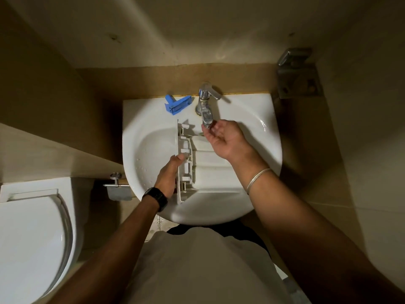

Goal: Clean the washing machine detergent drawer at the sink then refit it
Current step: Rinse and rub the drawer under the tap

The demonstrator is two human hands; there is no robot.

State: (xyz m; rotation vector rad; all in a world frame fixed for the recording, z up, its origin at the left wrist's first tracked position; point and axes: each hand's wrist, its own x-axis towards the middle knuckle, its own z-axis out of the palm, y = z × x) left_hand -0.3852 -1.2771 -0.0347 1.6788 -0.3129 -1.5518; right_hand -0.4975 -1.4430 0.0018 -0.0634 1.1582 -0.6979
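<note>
White detergent drawer in sink – left hand grips its edge, right hand cupped, relaxed under tap

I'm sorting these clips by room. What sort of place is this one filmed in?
Most likely a small bathroom: a white ceramic wash basin with a chrome mixer tap sits against a beige wall, and a white toilet with its lid closed stands right beside it.
</note>
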